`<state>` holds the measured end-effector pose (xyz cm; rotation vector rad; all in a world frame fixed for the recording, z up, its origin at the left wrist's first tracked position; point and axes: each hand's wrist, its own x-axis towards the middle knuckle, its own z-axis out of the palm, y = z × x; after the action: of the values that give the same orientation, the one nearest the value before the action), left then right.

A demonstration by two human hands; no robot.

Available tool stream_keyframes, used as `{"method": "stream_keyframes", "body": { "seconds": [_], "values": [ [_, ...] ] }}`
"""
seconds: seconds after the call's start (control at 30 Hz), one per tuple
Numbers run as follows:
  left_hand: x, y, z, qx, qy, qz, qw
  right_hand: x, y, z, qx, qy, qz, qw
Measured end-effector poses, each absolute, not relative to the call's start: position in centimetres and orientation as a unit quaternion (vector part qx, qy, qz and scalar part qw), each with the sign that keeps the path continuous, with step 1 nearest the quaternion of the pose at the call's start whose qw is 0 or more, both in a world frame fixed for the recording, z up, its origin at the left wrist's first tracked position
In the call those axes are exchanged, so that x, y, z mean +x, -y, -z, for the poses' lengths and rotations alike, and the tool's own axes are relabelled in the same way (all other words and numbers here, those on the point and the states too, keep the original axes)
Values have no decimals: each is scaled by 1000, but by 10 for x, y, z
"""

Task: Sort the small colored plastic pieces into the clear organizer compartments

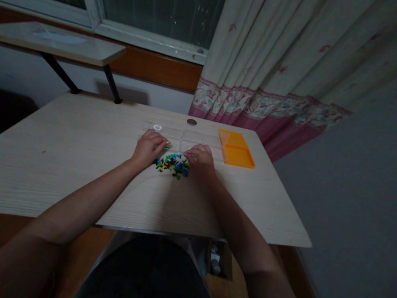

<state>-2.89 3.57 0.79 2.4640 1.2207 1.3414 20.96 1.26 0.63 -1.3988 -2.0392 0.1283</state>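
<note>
A loose pile of small coloured pieces [173,164], blue, green, yellow and dark brown, lies on the desk between my hands. Behind it stands a clear plastic compartment box [192,136]. My left hand [147,148] is at the box's front left, fingers curled and closed; a few green pieces [164,148] show by its fingertips. At the right side of the pile, my right hand [200,158] has thumb and fingers drawn together in a pinch over the box's front edge. Whatever either hand holds is too small to make out.
An orange tray [239,150] adjoins the clear box on the right. Behind the box, a dark round disc [192,122] sits on the pale wooden desk [76,154]. A raised shelf [53,41] stands at the back left. Curtains [263,80] hang behind the desk's right corner.
</note>
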Motion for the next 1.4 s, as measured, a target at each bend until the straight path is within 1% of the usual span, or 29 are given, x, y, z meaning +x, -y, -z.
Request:
{"method": "stream_keyframes", "body": {
  "seconds": [0.17,0.27,0.57,0.9,1.23,1.4],
  "values": [
    [-32,-38,-8,793,-418,-441,45,224,-9,-11,-524,821,-41,220],
    [-32,-37,-9,791,-426,-436,53,228,-7,-15,-512,838,-41,181],
    [-32,-39,-4,791,-425,-438,48,229,-1,-21,-502,849,-44,159],
    [-33,-40,-3,801,-412,-433,42,221,7,-38,-532,842,-15,89],
    [-31,-38,-6,797,-427,-424,56,222,5,-31,-528,843,-1,102],
    [-32,-39,-4,799,-415,-433,49,221,4,-28,-523,847,-2,89]
  ]
}}
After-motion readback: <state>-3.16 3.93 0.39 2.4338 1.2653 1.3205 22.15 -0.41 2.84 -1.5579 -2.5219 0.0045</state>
